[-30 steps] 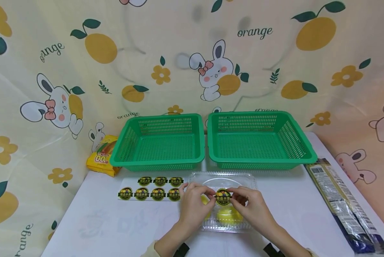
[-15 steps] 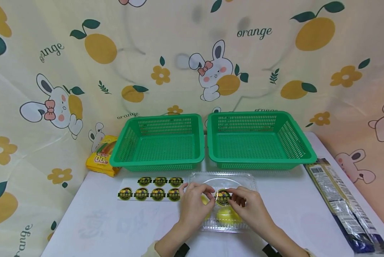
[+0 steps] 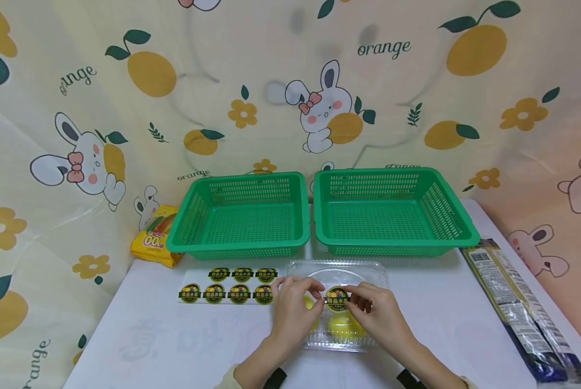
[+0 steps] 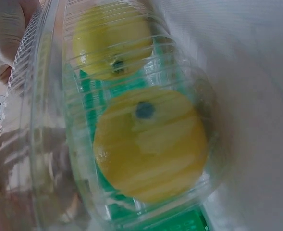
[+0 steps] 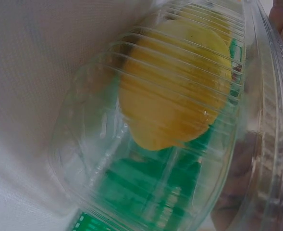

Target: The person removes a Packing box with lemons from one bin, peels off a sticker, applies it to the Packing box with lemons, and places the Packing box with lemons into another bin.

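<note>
A clear plastic clamshell box [image 3: 368, 275] lies on the white table with two yellow lemons [image 3: 345, 328] inside. Both hands hold one round black-and-yellow sticker [image 3: 337, 298] over its lid. My left hand [image 3: 297, 302] pinches the sticker's left edge and my right hand [image 3: 368, 305] pinches its right edge. The left wrist view looks through the ribbed box wall [image 4: 50, 144] at two lemons [image 4: 148, 144]. In the right wrist view a lemon [image 5: 175, 91] shows through the box [image 5: 93, 159].
A sheet of several matching stickers [image 3: 227, 286] lies left of the box. Two empty green mesh baskets [image 3: 241, 216] [image 3: 392, 210] stand side by side behind it. A yellow snack packet [image 3: 154, 237] sits at the back left, a long dark packet [image 3: 519, 313] along the right edge.
The sticker has sunk slightly toward the box lid between the two hands. Both hands stay almost in place.
</note>
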The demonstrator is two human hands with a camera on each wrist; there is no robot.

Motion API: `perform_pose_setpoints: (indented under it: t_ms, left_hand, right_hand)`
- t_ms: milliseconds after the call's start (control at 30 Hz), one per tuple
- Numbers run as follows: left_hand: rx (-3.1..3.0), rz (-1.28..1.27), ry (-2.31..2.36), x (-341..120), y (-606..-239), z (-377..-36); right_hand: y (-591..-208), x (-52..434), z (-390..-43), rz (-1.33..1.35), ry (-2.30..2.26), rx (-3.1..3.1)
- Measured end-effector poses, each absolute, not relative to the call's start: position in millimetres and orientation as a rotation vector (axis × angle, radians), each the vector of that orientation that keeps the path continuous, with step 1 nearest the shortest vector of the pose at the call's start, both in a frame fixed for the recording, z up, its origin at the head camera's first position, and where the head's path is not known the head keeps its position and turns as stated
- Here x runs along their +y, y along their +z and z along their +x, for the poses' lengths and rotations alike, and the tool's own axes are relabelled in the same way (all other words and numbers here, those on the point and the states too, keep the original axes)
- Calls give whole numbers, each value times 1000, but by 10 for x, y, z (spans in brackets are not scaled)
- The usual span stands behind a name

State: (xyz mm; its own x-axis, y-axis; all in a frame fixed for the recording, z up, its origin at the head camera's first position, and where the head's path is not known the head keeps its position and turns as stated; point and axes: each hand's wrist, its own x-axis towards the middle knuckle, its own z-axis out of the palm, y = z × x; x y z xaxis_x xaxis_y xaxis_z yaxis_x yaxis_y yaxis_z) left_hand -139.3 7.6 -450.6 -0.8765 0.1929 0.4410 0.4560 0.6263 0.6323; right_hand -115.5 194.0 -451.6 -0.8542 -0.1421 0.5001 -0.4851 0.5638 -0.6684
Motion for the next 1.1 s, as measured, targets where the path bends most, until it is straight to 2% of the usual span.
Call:
perform_pose_setpoints:
  t_ms: [700, 1100]
  left_hand:
    - [-2560, -610, -980, 58, -4545, -1421]
    - [-2446, -1033, -578, -133, -4576, -1372]
  right_hand:
    - [-4516, 1941, -1145, 527, 1007, -2421]
    - [-4541, 2023, -1082, 708, 491, -2386]
